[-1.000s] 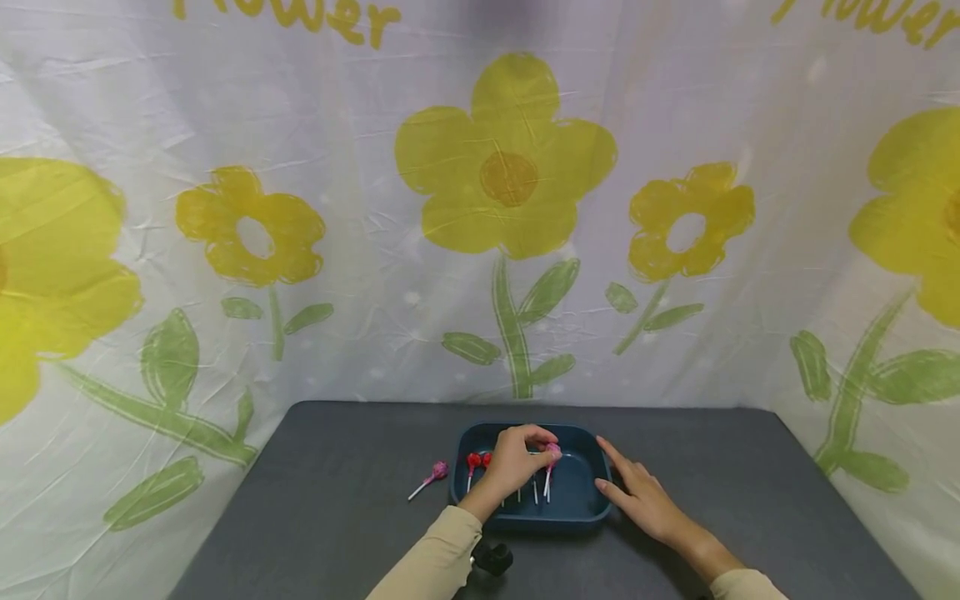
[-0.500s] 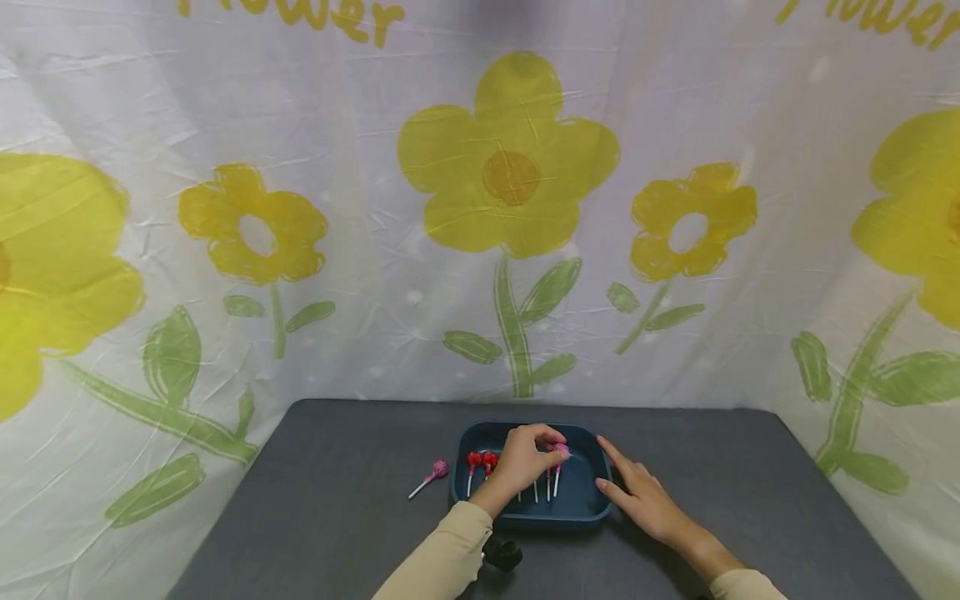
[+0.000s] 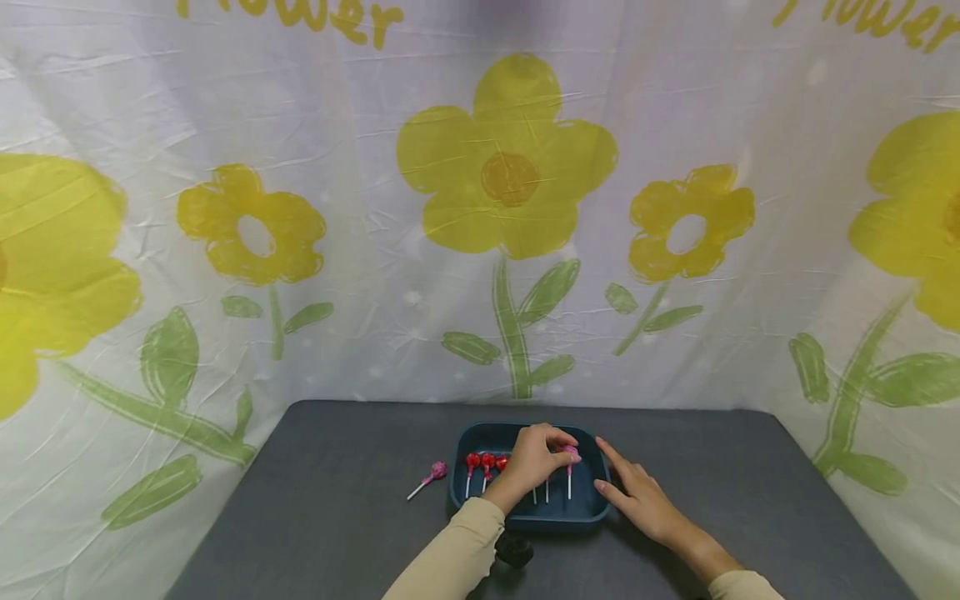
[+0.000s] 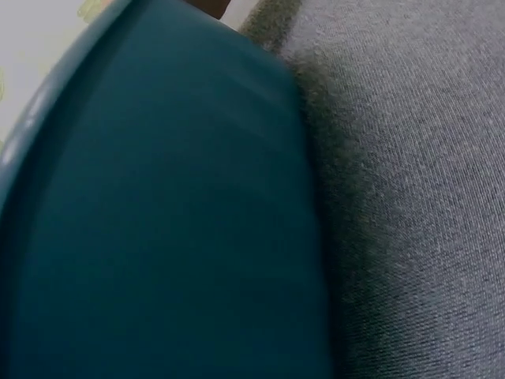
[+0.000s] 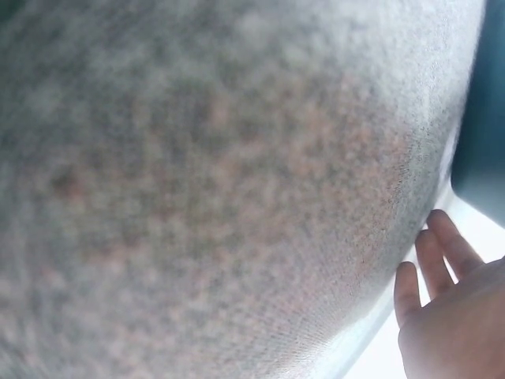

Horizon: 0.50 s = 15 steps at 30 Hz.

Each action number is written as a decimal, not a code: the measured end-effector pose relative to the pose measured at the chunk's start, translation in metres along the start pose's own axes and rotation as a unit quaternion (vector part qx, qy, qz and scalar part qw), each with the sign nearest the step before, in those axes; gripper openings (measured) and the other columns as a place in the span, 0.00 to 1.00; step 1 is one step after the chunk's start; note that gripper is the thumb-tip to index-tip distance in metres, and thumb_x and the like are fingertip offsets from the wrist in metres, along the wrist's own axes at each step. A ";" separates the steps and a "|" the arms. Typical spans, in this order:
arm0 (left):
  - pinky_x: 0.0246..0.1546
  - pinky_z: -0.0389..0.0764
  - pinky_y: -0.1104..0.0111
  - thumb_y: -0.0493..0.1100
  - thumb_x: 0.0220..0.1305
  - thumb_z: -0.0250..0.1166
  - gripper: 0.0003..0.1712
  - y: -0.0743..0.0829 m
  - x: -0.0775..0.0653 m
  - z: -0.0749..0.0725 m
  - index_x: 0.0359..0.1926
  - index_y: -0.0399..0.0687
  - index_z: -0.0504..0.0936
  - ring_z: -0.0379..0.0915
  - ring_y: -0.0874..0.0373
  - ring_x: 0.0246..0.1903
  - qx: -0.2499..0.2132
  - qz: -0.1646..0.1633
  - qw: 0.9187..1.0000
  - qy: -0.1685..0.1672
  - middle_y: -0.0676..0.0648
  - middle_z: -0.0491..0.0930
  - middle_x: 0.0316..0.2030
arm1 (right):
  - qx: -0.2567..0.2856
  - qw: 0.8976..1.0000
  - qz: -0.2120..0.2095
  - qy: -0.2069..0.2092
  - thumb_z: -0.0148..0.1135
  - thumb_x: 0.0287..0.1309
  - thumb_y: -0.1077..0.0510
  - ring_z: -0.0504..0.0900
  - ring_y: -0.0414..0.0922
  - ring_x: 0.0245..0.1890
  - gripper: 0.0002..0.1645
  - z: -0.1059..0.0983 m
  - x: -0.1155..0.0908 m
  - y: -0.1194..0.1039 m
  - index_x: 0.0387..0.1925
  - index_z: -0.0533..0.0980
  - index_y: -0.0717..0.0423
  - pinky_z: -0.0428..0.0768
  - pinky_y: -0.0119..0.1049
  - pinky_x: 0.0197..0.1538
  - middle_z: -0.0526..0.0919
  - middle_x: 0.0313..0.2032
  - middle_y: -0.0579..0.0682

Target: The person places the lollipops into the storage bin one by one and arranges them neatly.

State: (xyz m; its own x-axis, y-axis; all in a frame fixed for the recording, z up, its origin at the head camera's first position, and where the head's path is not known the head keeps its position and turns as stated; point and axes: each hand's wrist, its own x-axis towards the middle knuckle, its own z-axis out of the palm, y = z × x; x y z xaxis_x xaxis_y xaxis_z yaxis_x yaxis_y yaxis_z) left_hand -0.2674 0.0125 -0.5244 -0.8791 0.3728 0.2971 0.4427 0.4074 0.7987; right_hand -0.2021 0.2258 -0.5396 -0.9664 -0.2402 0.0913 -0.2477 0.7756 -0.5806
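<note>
Inside the blue tray (image 3: 555,525), my left hand (image 3: 534,458) pinches the head of a pink lollipop (image 3: 572,452), its white stick pointing toward me. Red lollipops (image 3: 472,460) lie side by side in the tray's left part, and other sticks show below the left hand, which hides their heads. In the left wrist view only the tray's outer wall (image 4: 173,205) shows, not the hand. My right hand (image 3: 643,500) rests at the tray's right side with fingers extended. The right wrist view shows that hand (image 5: 458,324) close to the tray (image 5: 485,142).
Another pink lollipop (image 3: 438,470) lies on the dark grey table (image 3: 337,500), just left of the tray. A white curtain (image 3: 360,333) printed with yellow flowers hangs behind and around the table. A black device (image 3: 514,551) sits beneath the left wrist.
My left hand has shifted to the right inside the tray with the pink lollipop, uncovering more red lollipops on the left. The right hand stays in place.
</note>
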 end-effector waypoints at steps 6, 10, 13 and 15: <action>0.33 0.78 0.80 0.41 0.57 0.74 0.11 -0.004 0.000 0.000 0.42 0.45 0.89 0.82 0.66 0.34 0.026 0.010 1.000 -0.005 0.49 0.87 0.36 | 0.003 1.000 0.005 -0.004 0.49 0.72 0.39 0.70 0.57 0.64 0.40 0.000 0.001 0.000 0.78 0.49 0.38 0.65 0.68 0.60 0.71 0.69 0.57; 0.32 0.77 0.79 0.42 0.57 0.74 0.11 -0.006 0.004 0.002 0.41 0.46 0.89 0.81 0.65 0.33 0.051 0.010 0.999 -0.004 0.49 0.87 0.35 | 0.003 1.000 0.007 -0.004 0.50 0.71 0.39 0.70 0.56 0.64 0.40 0.000 0.000 0.000 0.78 0.49 0.38 0.64 0.68 0.60 0.71 0.69 0.57; 0.32 0.77 0.79 0.42 0.57 0.74 0.10 -0.008 0.006 0.004 0.41 0.46 0.89 0.80 0.66 0.32 0.080 0.006 0.997 -0.007 0.50 0.87 0.35 | 0.006 1.000 0.009 -0.002 0.50 0.71 0.39 0.70 0.56 0.64 0.40 0.001 0.000 0.000 0.78 0.49 0.38 0.64 0.68 0.61 0.71 0.69 0.57; 0.33 0.77 0.78 0.43 0.56 0.74 0.10 -0.009 0.006 0.006 0.40 0.47 0.90 0.79 0.66 0.32 0.098 0.003 0.995 -0.009 0.51 0.87 0.34 | 0.004 1.000 0.009 -0.001 0.50 0.71 0.38 0.70 0.56 0.64 0.40 0.001 0.000 -0.001 0.78 0.49 0.38 0.64 0.67 0.60 0.71 0.69 0.57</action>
State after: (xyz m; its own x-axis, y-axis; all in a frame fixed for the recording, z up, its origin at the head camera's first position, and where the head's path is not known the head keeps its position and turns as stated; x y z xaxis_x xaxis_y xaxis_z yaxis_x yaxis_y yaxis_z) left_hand -0.2759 0.0156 -0.5331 -0.8742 0.3889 0.2908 0.4749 0.5597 0.6792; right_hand -0.2018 0.2249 -0.5399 -0.9707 -0.2273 0.0781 -0.2289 0.7755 -0.5883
